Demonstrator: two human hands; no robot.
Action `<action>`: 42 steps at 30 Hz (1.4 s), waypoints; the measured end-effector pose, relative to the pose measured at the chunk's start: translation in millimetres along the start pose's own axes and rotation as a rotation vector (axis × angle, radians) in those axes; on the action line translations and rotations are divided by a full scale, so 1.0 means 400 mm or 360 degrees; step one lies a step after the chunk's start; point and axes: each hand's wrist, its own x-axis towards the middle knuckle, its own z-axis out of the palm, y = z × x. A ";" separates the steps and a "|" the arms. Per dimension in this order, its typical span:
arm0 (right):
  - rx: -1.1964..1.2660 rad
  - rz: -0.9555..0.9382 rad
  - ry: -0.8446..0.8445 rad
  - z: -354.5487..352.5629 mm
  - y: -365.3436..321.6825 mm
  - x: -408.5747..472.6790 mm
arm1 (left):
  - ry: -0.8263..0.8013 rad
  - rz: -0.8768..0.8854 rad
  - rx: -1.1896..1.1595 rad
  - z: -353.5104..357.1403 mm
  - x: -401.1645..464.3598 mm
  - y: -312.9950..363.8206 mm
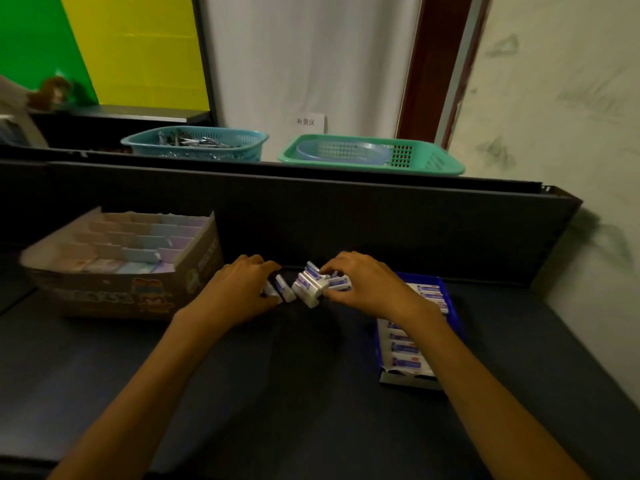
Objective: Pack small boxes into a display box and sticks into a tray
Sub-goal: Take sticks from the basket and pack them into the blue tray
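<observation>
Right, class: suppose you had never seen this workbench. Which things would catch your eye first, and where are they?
First, the two hands at mid-table: the left hand and right hand gather a cluster of small white-and-blue sticks. To the right lies a blue tray lined with more of them; to the left stands a cardboard display box of pastel small boxes. Behind, a bright green and yellow panel glows above two plastic baskets.
</observation>
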 end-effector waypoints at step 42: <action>0.0011 0.0515 -0.0260 0.106 -0.103 0.035 | 0.0006 0.0213 -0.0412 0.029 -0.042 -0.140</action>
